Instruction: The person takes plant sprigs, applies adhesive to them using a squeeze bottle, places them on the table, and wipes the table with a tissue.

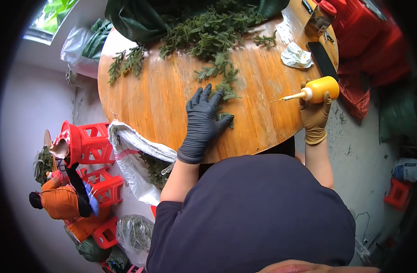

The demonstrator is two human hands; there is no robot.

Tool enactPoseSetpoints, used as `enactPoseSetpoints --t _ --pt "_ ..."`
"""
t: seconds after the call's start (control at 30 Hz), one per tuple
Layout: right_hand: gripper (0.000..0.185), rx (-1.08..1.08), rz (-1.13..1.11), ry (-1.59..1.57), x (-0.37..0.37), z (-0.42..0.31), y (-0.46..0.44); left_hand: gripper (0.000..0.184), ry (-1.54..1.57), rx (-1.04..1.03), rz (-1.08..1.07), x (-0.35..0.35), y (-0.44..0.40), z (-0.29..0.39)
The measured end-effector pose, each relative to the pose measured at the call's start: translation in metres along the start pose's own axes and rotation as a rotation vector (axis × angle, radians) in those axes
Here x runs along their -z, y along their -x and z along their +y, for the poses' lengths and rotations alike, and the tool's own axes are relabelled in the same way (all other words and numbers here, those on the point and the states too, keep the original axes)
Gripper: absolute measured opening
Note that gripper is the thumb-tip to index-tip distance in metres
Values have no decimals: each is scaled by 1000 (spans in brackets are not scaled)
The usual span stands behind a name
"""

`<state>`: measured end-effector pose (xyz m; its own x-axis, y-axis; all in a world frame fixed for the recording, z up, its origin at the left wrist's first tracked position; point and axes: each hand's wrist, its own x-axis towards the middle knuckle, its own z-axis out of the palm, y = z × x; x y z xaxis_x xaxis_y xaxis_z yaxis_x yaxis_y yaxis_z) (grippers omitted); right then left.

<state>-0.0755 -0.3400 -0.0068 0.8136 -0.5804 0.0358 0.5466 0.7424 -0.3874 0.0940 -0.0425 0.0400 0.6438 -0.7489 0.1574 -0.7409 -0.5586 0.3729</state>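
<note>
My left hand (201, 122), in a black glove, rests on the round wooden table with its fingers stretched out and apart. Small green artificial fir sprigs (226, 88) lie at its fingertips, and a bit of green shows by the thumb; part is hidden under the hand. My right hand (315, 117), in a tan glove, is wrapped round a yellow squeeze bottle (324, 89) at the table's right edge. The bottle lies nearly level, its thin needle tip pointing left toward the sprigs. A large heap of fir sprigs (204, 34) spills from a dark green bag (138, 20) at the back.
On the right of the wooden table (258, 132) are a crumpled tissue (296, 55), a black phone (322, 61) and a red-lidded jar (320, 19). A white sack (131, 159) hangs at the left edge. Red stools (92, 143) and a seated person in orange (60, 200) are farther left.
</note>
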Motion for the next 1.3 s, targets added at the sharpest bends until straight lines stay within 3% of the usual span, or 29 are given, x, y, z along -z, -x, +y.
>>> enactPoseSetpoints --t 0.13,0.23,0.4,0.47,0.63,0.7,0.73,0.8,0.87,0.93,0.97,1.03,1.17,1.23,1.3 --pt "47 19 16 9 1 -1 3 75 34 29 62 8 5 -4" --pt "46 11 18 2 2 0 2 63 169 20 329 15 19 -1" --pt "47 -7 0 25 -2 0 -2 43 142 -6 303 22 34 8" --pt "47 -19 -6 17 0 0 -3 35 80 -61 188 23 31 21" --pt "47 -5 -7 11 0 -1 -2 36 138 -53 81 -4 34 18" --pt "47 -13 -7 -7 1 -1 -1 34 805 123 101 -8 38 26" --pt "47 -11 -4 -4 3 -2 -1 34 809 123 97 -10 37 32" --pt "48 -7 -17 -8 5 -1 -2 19 1437 386 199 -11 34 42" --pt "48 -4 -9 6 3 -1 -1 17 1343 445 202 -16 40 27" --pt "49 6 5 21 1 -1 -1 34 390 240 207 -14 45 17" --pt "49 -3 -18 18 1 -1 -1 34 391 244 203 -14 47 15" --pt "50 -20 -42 15 1 -1 -1 36 108 196 291 -13 48 13" --pt "50 -1 -31 87 -1 1 2 30 267 288 381 -9 48 21" --pt "50 10 -21 113 -6 2 5 24 376 187 520 -7 49 20" --pt "50 25 1 196 -13 7 11 25 335 129 463 -5 52 14"
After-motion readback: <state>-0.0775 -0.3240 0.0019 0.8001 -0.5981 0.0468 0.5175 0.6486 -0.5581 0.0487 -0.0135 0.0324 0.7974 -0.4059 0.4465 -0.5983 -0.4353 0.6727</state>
